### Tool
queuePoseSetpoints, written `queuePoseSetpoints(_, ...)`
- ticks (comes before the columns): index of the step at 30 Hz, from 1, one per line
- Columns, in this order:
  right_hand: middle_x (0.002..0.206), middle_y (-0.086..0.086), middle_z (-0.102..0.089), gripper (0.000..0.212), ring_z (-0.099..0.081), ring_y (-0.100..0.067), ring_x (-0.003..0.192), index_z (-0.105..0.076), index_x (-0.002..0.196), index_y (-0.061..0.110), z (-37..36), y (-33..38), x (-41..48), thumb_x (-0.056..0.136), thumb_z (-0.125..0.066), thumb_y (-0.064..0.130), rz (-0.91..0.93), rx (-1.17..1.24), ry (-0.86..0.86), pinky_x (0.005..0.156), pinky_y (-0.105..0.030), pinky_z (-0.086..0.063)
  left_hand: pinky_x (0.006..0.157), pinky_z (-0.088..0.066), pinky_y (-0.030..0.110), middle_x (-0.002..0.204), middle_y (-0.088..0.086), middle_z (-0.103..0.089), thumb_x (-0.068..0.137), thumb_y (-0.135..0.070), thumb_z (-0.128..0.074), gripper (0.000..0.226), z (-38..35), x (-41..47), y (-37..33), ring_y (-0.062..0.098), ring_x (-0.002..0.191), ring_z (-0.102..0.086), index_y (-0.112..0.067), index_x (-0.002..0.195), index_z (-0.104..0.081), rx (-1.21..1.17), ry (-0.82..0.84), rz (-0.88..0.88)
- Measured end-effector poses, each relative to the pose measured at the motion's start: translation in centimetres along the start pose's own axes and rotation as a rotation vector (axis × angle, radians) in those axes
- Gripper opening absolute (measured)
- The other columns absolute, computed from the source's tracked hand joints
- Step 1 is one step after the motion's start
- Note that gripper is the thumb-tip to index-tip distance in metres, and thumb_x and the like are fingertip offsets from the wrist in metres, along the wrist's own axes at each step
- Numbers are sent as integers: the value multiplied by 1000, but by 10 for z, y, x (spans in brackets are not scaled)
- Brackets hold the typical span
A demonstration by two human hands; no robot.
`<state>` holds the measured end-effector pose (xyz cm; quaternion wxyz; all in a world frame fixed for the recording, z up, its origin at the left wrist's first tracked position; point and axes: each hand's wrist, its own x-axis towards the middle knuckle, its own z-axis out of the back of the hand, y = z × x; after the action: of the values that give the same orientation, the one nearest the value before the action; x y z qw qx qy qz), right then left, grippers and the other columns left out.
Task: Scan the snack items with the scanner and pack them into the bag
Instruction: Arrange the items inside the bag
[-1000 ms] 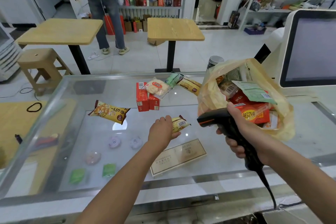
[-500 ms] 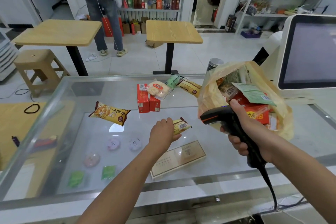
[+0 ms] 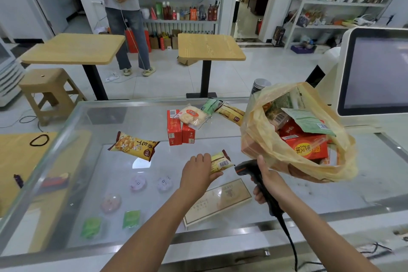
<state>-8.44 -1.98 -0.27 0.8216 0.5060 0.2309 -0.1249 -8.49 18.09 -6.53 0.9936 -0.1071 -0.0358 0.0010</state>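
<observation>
My left hand (image 3: 197, 171) grips a small yellow-green snack packet (image 3: 220, 161) just above the glass counter (image 3: 220, 212), barcode side facing right. My right hand (image 3: 268, 184) holds the black corded scanner (image 3: 248, 166), whose head points at the packet from a few centimetres away. Behind the scanner sits an open yellowish plastic bag (image 3: 276, 154) holding red boxes and green packets. On the counter lie a yellow bread-snack bag (image 3: 134, 145), two red boxes (image 3: 180, 131), a clear rice-cracker pack (image 3: 192, 115), a green packet (image 3: 209, 105) and a brown-yellow packet (image 3: 231, 112).
A white checkout screen (image 3: 375, 73) stands at the right, with a dark can (image 3: 259, 86) behind the bag. Small items and a flat carton (image 3: 217, 202) lie under the glass. Beyond the counter are two wooden tables (image 3: 209, 47), a stool (image 3: 47, 90), shelves and a standing person (image 3: 123, 13).
The scanner has come down and to the left, closer to the packet in my left hand. The packet has stayed nearly in place. The camera has tilted down slightly.
</observation>
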Motion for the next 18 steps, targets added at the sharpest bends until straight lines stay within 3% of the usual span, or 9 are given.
queuePoseSetpoints(2,68,-10,-62,75,-63,-29,67,-58,74,8,3,-1,-1,86,-22,73,137,-350,-160,66,-38,-55,76,-47,29,115,1,-55,87,-60,-48,52,3,-1,4,17,98,-52,-18,118,-44,-108,37,-11)
queuePoseSetpoints(4,80,-6,-62,60,-63,-29,81,-56,79,15,5,2,-7,88,-28,68,303,-709,-435,68,-36,-51,78,-50,32,116,-1,-55,87,-59,-51,51,8,-1,6,14,99,-52,-21,119,-44,-247,52,-33)
queuePoseSetpoints(6,85,-2,-64,57,-64,-27,85,-57,91,19,7,11,-17,86,-29,68,467,-771,-567,63,-32,-45,78,-48,30,116,-3,-54,86,-56,-55,50,20,0,-2,12,99,-50,-22,122,-46,-337,-13,-87)
queuePoseSetpoints(9,79,3,-63,62,-61,-21,74,-48,108,23,13,30,-24,82,-21,73,454,-560,-389,59,-32,-39,73,-41,26,111,0,-54,83,-53,-60,53,39,9,-33,15,98,-49,-18,121,-51,-390,-183,-269)
queuePoseSetpoints(12,75,-4,-63,43,-57,-12,46,-41,111,19,25,48,-20,90,-46,57,450,-214,-216,44,-26,-42,71,-40,27,103,3,-55,79,-59,-53,57,54,24,-69,18,93,-48,-14,115,-55,-393,-287,-412)
queuePoseSetpoints(15,76,-7,-61,34,-52,-4,37,-45,113,10,53,55,-12,92,-60,31,468,59,-275,35,-20,-38,88,-42,37,120,7,-49,78,-66,-48,64,60,44,-89,22,107,-41,-19,121,-54,-379,-401,-434)
queuePoseSetpoints(18,84,-3,-60,35,-62,-10,59,-41,115,13,88,54,-2,92,-58,32,503,224,-516,51,-22,-51,105,-19,39,146,3,-20,79,-74,-32,63,66,58,-104,19,131,-15,-37,127,-50,-616,-290,-206)
